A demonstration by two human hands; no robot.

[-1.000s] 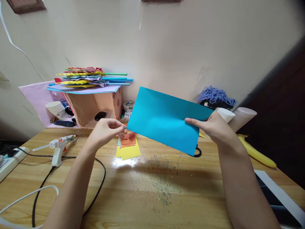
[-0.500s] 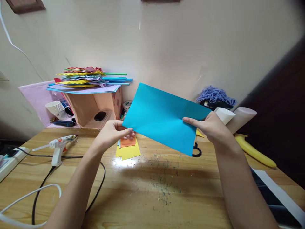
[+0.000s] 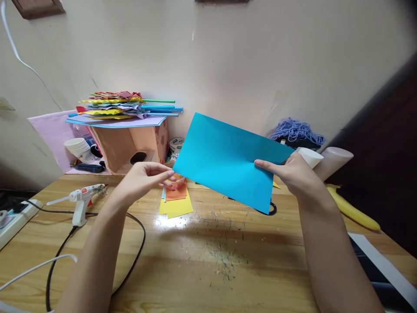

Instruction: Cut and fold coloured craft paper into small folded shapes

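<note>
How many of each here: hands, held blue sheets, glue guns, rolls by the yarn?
Hands: 2
Blue sheet: 1
Glue gun: 1
Rolls: 2
Total: 6

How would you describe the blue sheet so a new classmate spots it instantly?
Above the wooden table, look between the left hand and right hand. The tilted, bright blue rectangular sheet is in the right hand's grip. Unlike the yellow papers and orange paper lying below, it is raised.

Left hand [image 3: 141, 180] now farther back, at the blue sheet's [image 3: 224, 161] left corner.
</note>
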